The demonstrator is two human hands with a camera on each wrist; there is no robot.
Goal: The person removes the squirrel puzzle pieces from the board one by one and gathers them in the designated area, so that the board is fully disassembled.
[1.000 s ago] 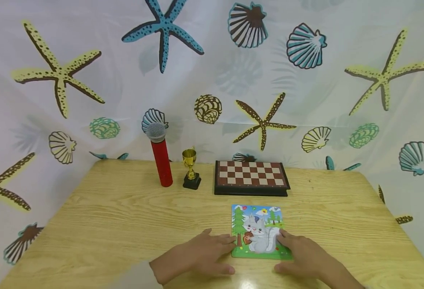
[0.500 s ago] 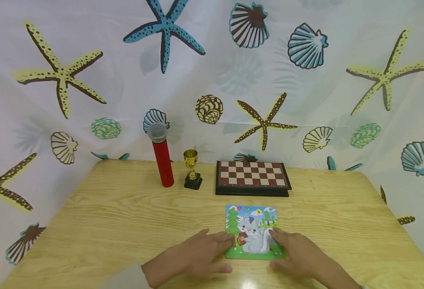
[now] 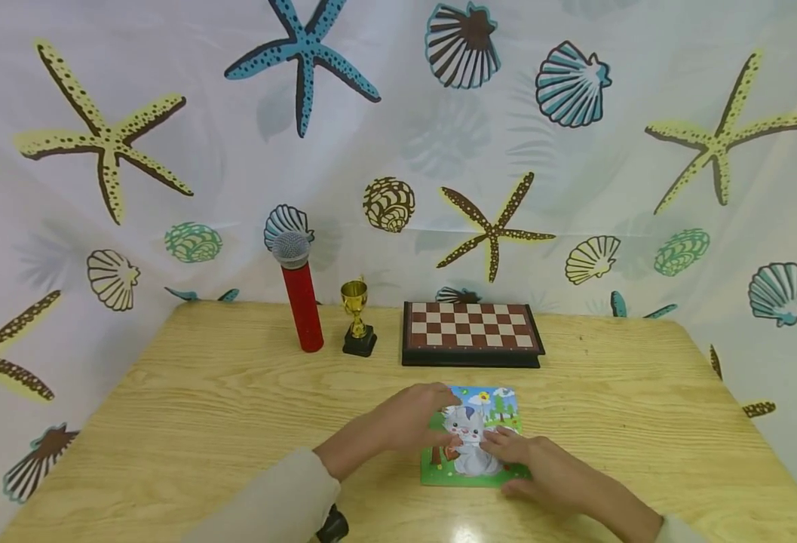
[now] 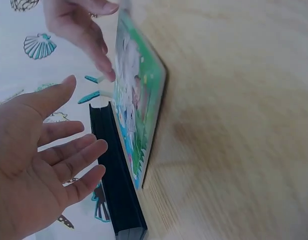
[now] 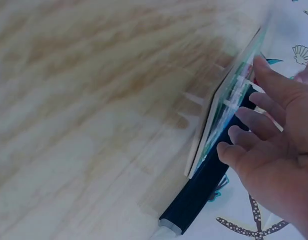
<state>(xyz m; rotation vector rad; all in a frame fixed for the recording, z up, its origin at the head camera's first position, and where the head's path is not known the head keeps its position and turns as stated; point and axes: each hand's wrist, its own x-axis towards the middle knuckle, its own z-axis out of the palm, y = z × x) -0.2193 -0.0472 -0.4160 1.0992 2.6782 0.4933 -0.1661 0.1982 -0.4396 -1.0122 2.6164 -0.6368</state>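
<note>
A thin square picture puzzle (image 3: 476, 471) with a grey squirrel on it lies flat near the front of the table. Over its left part hovers my left hand (image 3: 412, 418), fingers relaxed and raised above the surface in the left wrist view. My right hand (image 3: 541, 464) spans the right part, its fingertips close over the squirrel's tail. In the right wrist view, the fingers of the right hand (image 5: 279, 130) are loosely spread beside the puzzle's edge, gripping nothing. The left hand hides the puzzle's upper left corner in the head view.
Behind the puzzle sits a folded chessboard box (image 3: 473, 332). Left of it stand a small gold trophy cup (image 3: 356, 317) and a red microphone (image 3: 301, 302). A cloth curtain (image 3: 344, 173) printed with starfish and shells hangs along the table's back edge.
The puzzle has slid a little to the left. My left hand has left its left edge and risen forward over the picture, while my right hand has shifted left across it.
</note>
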